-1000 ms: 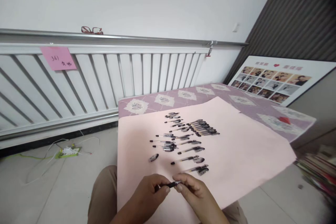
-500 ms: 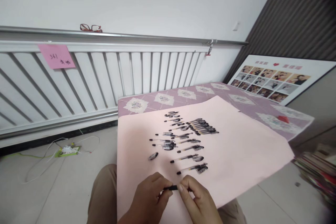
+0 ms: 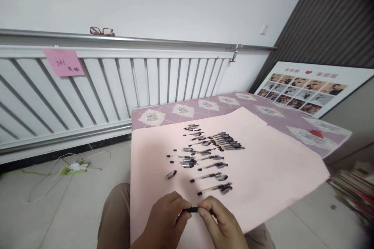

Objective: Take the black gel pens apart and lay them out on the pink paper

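Note:
Between my two hands is a pen [image 3: 192, 210], its dark part showing in the gap between the fingertips; the rest is hidden by my fingers. My left hand [image 3: 168, 218] pinches one end and my right hand [image 3: 220, 220] pinches the other. Just beyond them, on the pink sheet [image 3: 277, 163], lie several pens with separate caps beside them, such as the nearest pen [image 3: 212, 190] and its cap [image 3: 226, 190]. A lone cap [image 3: 171, 175] lies to the left. A neat row of pens [image 3: 226, 141] sits farther back.
Under the pink sheet is a table with a patterned purple cloth [image 3: 191, 118]. A white radiator [image 3: 140, 81] stands along the wall behind. A photo board [image 3: 309, 89] leans at the right, with stacked papers [image 3: 353, 190] below. A power strip [image 3: 76, 167] with cables lies on the floor.
Both hands stay almost in place, still pinching the pen, which now lies a little more level with more of its dark part bare. The loose pens and caps have not moved.

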A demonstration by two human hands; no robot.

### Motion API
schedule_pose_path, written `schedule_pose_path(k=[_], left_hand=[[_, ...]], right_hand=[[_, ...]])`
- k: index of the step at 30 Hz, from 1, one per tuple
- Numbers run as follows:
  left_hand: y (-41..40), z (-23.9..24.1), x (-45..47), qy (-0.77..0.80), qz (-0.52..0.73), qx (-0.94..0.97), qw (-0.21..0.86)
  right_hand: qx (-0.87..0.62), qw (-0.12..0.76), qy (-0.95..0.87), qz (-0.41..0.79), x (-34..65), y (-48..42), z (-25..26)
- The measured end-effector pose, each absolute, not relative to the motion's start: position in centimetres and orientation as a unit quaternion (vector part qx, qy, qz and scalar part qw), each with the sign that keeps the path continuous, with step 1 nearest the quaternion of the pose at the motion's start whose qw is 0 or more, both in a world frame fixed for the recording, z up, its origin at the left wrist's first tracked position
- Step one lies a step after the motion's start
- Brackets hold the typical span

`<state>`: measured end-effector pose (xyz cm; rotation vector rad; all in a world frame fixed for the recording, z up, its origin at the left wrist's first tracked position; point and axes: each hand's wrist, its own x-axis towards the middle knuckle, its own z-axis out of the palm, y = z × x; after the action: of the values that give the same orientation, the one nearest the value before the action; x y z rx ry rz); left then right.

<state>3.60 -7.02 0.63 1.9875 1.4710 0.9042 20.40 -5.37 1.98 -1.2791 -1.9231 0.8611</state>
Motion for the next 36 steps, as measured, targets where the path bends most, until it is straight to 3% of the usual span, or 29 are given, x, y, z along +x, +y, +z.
schedule_pose_path(k=[10, 20, 29, 36], left_hand=[[-7.2, -0.1, 3.9, 0.543, 0.316, 0.761, 0.160], [-7.0, 0.1, 3.3, 0.549, 0.320, 0.757, 0.152], [-6.9, 0.5, 3.3, 0.529, 0.335, 0.766, 0.145], [-6.7, 0.8, 3.1, 0.526, 0.342, 0.765, 0.142]], right_hand=[[-0.535, 0.351, -0.735, 0.225, 19.4, -5.7, 0.1], [-0.480, 0.364, -0.720, 0.343, 20.3, -5.1, 1.3], [-0.498, 0.306, -0.769, 0.260, 20.0, -5.6, 1.4], [-0.469, 0.316, -0.783, 0.260, 20.1, -5.5, 1.8]])
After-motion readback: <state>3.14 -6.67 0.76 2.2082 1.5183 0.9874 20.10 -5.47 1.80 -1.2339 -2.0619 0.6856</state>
